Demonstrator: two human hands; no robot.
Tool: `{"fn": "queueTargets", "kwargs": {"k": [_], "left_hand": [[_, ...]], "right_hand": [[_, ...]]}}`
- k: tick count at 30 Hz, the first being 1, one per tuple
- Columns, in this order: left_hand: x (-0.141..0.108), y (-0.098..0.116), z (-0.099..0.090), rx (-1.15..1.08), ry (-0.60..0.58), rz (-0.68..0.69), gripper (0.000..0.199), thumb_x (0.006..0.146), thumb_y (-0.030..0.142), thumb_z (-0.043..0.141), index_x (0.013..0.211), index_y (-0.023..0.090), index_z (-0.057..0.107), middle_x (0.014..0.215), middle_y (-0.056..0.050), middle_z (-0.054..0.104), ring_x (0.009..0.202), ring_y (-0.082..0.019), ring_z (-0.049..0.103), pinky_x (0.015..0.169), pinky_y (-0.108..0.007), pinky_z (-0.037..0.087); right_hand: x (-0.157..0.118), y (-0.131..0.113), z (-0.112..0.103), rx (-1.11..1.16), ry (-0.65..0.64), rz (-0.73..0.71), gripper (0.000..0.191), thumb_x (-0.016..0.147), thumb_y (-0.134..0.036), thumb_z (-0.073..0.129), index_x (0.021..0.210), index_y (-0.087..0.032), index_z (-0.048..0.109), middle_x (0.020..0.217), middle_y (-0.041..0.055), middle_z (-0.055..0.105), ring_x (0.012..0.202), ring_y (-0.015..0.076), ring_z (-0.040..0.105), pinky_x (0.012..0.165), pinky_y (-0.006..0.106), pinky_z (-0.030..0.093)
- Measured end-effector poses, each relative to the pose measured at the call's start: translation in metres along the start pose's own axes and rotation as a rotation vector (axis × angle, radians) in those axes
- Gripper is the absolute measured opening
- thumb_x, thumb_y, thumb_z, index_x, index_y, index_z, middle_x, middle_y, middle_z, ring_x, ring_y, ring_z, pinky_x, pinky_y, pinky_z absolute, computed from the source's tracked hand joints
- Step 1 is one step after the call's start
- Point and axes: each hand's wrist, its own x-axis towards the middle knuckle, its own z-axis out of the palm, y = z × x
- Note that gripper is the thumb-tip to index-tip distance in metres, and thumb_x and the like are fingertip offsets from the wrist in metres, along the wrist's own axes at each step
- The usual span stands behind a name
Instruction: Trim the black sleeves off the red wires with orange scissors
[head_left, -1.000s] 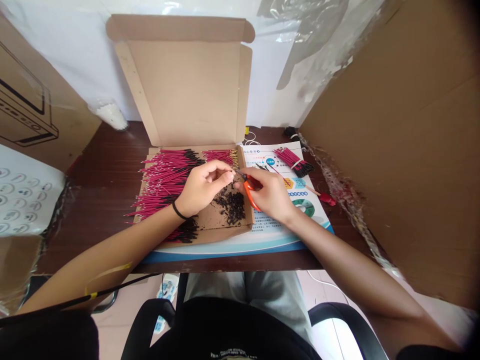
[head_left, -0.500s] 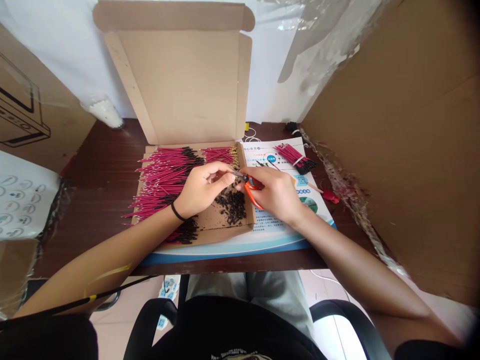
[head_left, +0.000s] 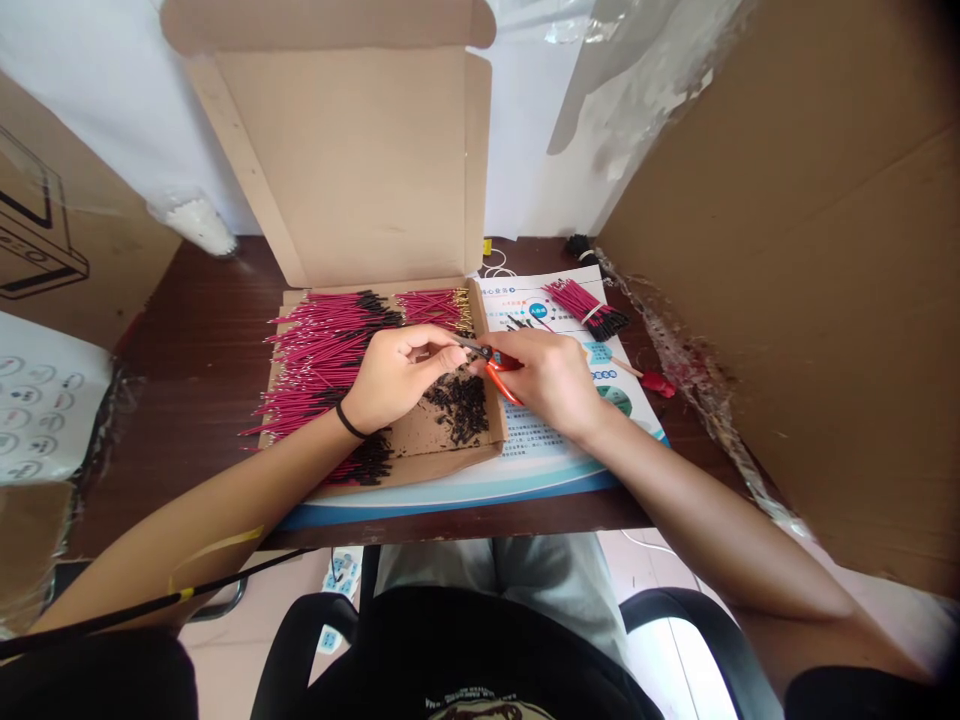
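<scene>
Over an open cardboard box [head_left: 420,438], my two hands meet near its right side. My left hand [head_left: 405,378] is closed in a pinch, thumb against fingers; whatever sits between them is too small or hidden to make out. In my right hand [head_left: 551,380] is a pair of snips [head_left: 504,380] with orange handles. Its dark blades point left and reach my left fingertips. Beneath and left of my left hand lie many red wires [head_left: 315,350] with black ends. A smaller pile of red wires with brass-coloured tips [head_left: 431,305] lies behind the hands. Black scraps [head_left: 461,408] litter the box floor.
The box lid [head_left: 352,160] stands upright at the back. On a printed sheet [head_left: 555,455] to the right lies a banded bundle of red and black wires [head_left: 589,308]. A red-ended tool [head_left: 656,384] is beside it. Large cardboard [head_left: 810,300] walls off the right.
The whole view has shifted slightly. Both hands keep their place over the box, and the snips have turned a little, showing more of the blades beside my left fingertips.
</scene>
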Motion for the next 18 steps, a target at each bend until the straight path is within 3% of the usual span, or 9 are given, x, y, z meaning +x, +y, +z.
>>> {"fn": "queueTargets", "kwargs": {"k": [4,7,12,18], "left_hand": [[-0.0009,-0.0023,0.0007,-0.061,-0.028,-0.056,0.025,0.078,0.040,0.067,0.080,0.015,0.071,0.072,-0.006,0.073,0.057,-0.011,0.062,0.055,-0.021,0.050],[-0.0013,-0.0025,0.0020,-0.116,-0.030,-0.098,0.027,0.080,0.041,0.065,0.084,0.015,0.070,0.072,-0.007,0.073,0.053,-0.010,0.062,0.051,-0.021,0.051],[-0.0019,-0.0018,0.0033,-0.179,-0.019,-0.159,0.027,0.078,0.040,0.067,0.084,0.014,0.069,0.073,-0.007,0.074,0.056,-0.012,0.066,0.051,-0.021,0.053],[-0.0018,-0.0013,0.0019,-0.165,-0.013,-0.194,0.030,0.077,0.043,0.068,0.085,0.014,0.067,0.074,-0.008,0.074,0.061,-0.015,0.070,0.057,-0.023,0.056]], "right_hand": [[0.0001,-0.0017,0.0018,-0.002,-0.009,0.032,0.025,0.086,-0.041,0.055,0.084,-0.020,0.070,0.068,0.0017,0.064,0.061,0.0125,0.054,0.057,0.025,0.035],[0.0002,-0.0026,0.0029,0.041,-0.018,0.045,0.021,0.086,-0.033,0.053,0.081,-0.020,0.068,0.064,0.0005,0.062,0.056,0.0103,0.049,0.055,0.025,0.033],[0.0006,-0.0033,0.0021,0.089,0.005,0.059,0.022,0.081,-0.021,0.051,0.091,-0.019,0.070,0.070,0.0012,0.067,0.059,0.0105,0.054,0.058,0.024,0.036],[0.0006,-0.0048,0.0011,0.124,0.003,0.040,0.022,0.081,-0.024,0.054,0.096,-0.019,0.070,0.071,0.0007,0.067,0.060,0.0101,0.054,0.058,0.023,0.037]]}}
